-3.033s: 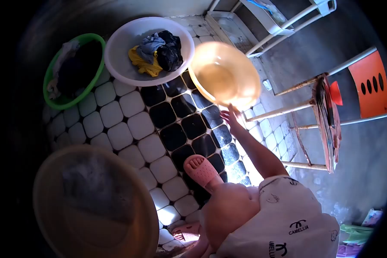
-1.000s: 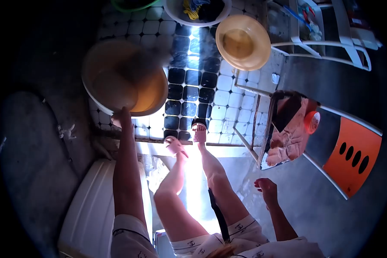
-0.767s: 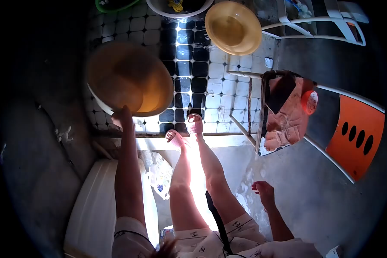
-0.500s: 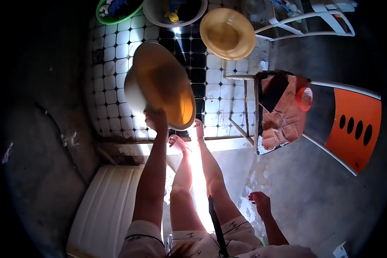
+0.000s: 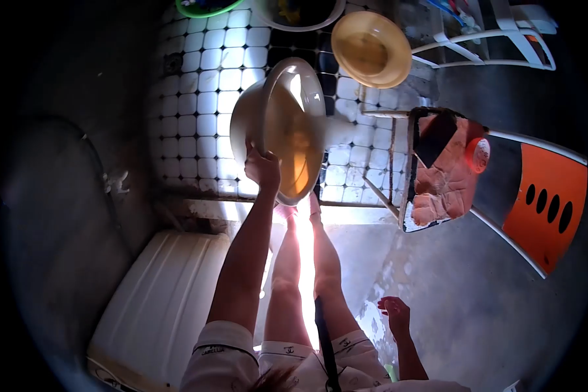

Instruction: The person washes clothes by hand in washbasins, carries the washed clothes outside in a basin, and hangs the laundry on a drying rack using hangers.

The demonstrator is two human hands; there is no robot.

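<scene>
Tilted basin [image 5: 279, 127] in left hand [image 5: 262, 168]

On the tiled floor [image 5: 206, 127], past the left hand [image 5: 263, 168], sit a yellow tub [image 5: 346, 40], a white tub [image 5: 300, 27] and a green tub [image 5: 209, 13].

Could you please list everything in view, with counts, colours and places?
Held basin: 1, cream, centre, tilted
Tan basin: 1, tan, floor, upper centre
White basin: 1, whitish, top edge, cut off
Cloth: count unclear, yellow and dark, inside white basin
Green basin: 1, green, top edge, cut off
Rack: 1, white, upper right
Chair: 1, orange back, pinkish seat, right
Round item: 1, red, on chair seat
Ribbed container: 1, white, lower left
Tiles: many, white and black, floor
Slippers: 2, pink, below held basin, partly hidden
Legs: 2, lower centre
Left hand: 1, gripping held basin
Right hand: 1, lower right
</scene>
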